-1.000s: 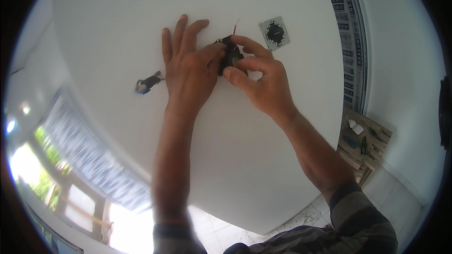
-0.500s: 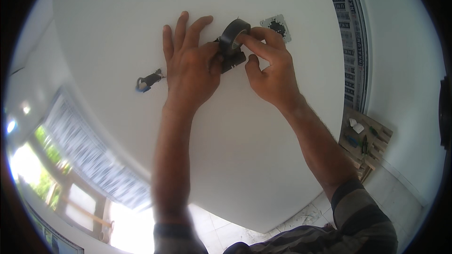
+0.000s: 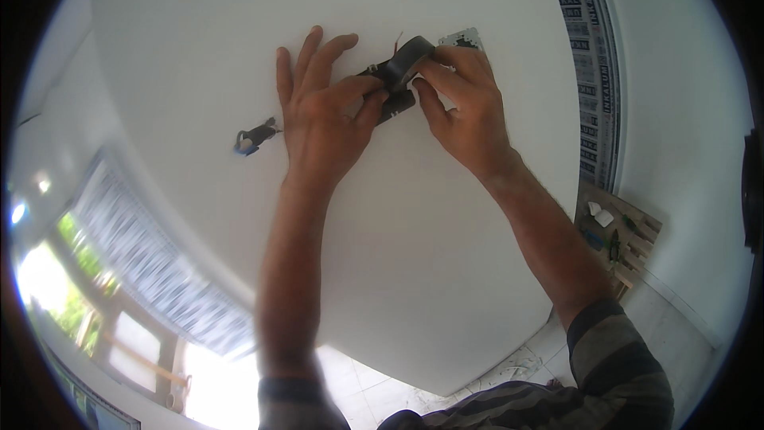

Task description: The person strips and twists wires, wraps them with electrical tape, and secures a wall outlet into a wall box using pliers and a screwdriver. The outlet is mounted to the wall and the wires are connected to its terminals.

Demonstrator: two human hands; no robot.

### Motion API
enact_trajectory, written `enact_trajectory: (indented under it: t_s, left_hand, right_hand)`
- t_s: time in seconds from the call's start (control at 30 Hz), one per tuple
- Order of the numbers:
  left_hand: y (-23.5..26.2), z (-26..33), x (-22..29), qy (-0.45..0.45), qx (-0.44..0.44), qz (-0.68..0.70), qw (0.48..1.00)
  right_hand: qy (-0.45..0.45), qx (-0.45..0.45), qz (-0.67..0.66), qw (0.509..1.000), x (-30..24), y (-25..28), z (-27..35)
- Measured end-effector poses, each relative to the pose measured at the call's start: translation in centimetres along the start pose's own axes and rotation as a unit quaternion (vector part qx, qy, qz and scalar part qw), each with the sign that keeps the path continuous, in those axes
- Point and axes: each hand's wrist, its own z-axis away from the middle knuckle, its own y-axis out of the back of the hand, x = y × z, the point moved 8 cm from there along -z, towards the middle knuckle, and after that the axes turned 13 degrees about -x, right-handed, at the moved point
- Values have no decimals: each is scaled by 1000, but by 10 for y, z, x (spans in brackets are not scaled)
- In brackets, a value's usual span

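My right hand [image 3: 469, 107] holds a roll of black electrical tape [image 3: 415, 49], its thumb and fingers closed at the roll's right side. The thumb and forefinger of my left hand [image 3: 322, 115] pinch at the tape's dark strip, close below the roll; the exact grip is partly hidden. The other left fingers are spread over the white surface. Beneath the fingertips lies a dark, blocky opening or box [image 3: 398, 105] with a thin reddish wire [image 3: 398, 41] sticking up. A metal socket mounting plate [image 3: 460, 37] shows partly behind my right hand.
Left of my left wrist, a dark bundle of wires with a blue part [image 3: 253, 138] sticks out of the white surface [image 3: 430, 271]. A wooden pallet-like stand [image 3: 629, 239] with small tools is at the lower right. Printed film [image 3: 585, 72] runs along the right edge.
The tape roll and my right hand have shifted slightly right, covering more of the metal plate. My left fingertips have moved slightly right, and the thin wire now shows beside the roll.
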Motion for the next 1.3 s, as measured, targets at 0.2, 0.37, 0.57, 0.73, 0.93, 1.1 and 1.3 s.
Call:
enact_trajectory:
  t_s: [0.2, 0.37, 0.57, 0.73, 0.93, 1.1, 1.3]
  left_hand:
    - [-8, 13, 14, -29, -41, -43, 998]
    - [-8, 15, 27, -19, -50, -40, 998]
    - [-6, 9, 14, 14, 31, -25, 999]
    - [-16, 0, 19, 16, 4, -82, 997]
    - [-19, 1, 12, 27, 7, -62, 998]
    - [-19, -2, 9, 54, 5, -38, 998]
    - [-20, -2, 13, 43, -31, -67, 996]
  right_hand:
    - [-39, -16, -19, 999, 18, -9, 2]
    - [-53, -39, -16, 998, 24, -10, 7]
    - [-47, -46, -1, 998, 20, -6, 7]
    - [-31, -52, -4, 998, 23, -6, 6]
    - [-44, -88, 8, 995, 18, 0, 6]
    - [-30, -113, -21, 993, 13, -3, 2]
    - [-48, -154, -93, 983, 21, -9, 10]
